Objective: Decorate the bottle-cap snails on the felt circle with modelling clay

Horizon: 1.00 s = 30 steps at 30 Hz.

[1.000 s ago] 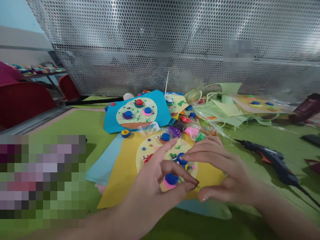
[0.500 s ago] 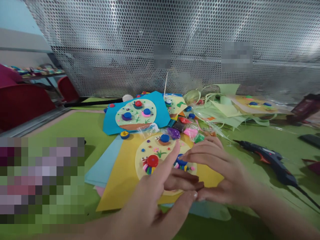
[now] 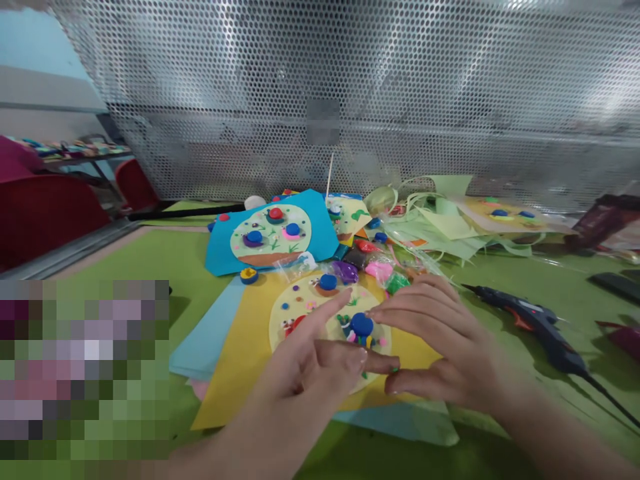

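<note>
My left hand hovers over the yellow sheet, its fingers stretched out and the thumb lying across them. At one fingertip sits a tiny green bit of clay. To its right, my right hand has thumb and fingers spread apart with nothing visible between them; the thumb is just below the green bit. Beneath both hands lies a cream paper circle with clay snails. One blue-shelled snail shows between the hands, while my left hand partly covers a red-shelled snail.
Behind the circle are bagged clay lumps, purple, pink and green. A blue card with more snails leans behind. On the right rests a glue gun; paper strips are heaped at the back.
The left thumb has moved back from the right hand's thumb, and the green bit now shows on a left fingertip. The right thumb and fingers stay apart.
</note>
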Available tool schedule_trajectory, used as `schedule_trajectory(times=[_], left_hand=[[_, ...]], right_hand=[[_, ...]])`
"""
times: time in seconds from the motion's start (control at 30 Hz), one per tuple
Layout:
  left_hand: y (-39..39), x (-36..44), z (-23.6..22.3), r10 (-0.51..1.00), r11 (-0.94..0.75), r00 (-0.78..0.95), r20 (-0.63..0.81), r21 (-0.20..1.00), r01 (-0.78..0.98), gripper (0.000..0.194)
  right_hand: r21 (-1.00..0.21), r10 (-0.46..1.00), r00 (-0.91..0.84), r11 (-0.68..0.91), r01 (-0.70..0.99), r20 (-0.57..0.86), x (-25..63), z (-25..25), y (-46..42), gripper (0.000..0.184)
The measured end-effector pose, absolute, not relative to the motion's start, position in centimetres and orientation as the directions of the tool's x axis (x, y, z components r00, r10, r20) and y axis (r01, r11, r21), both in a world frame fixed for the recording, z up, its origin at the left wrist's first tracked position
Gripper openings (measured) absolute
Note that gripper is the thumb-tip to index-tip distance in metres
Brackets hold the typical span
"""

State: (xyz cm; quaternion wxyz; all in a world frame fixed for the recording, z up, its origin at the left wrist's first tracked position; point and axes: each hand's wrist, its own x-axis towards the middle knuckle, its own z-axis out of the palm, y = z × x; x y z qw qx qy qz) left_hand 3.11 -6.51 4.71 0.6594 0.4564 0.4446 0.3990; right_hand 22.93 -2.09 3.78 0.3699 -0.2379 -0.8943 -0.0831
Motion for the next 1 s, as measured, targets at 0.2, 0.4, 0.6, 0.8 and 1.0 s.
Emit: schedule_trajectory(times=[0.2, 0.4, 0.6, 0.8, 1.0], left_hand=[[-6.0, 3.4, 4.5, 0.921, 0.218, 0.356, -0.158, 0.966, -0.136, 0.074], [-5.1, 3.7, 3.3, 0.897, 0.314, 0.396, -0.196, 0.913, -0.26, 0.077], [-5.0, 3.8, 2.4, 0.854, 0.433, 0.446, -0.268, 0.842, -0.323, 0.06], [-4.9, 3.8, 2.3, 0.835, 0.448, 0.48, -0.268, 0.838, -0.311, 0.082], [-5.8, 2.9, 2.7, 0.903, -0.185, 0.411, 0.122, 0.976, 0.117, 0.076]], right_hand=[[-0.003, 0.341, -0.618, 0.877, 0.48, 0.708, 22.5, 3.9, -2.1, 0.047], [0.056, 0.289, -0.622, 0.879, 0.473, 0.727, 22.1, 3.5, -2.2, 0.054], [0.117, 0.22, -0.596, 0.873, 0.474, 0.772, 22.0, 3.5, -2.3, 0.052], [0.192, 0.17, -0.604, 0.852, 0.487, 0.779, 21.9, 3.6, -2.3, 0.055], [0.178, 0.207, -0.59, 0.831, 0.528, 0.78, 22.5, 3.6, -2.0, 0.05]])
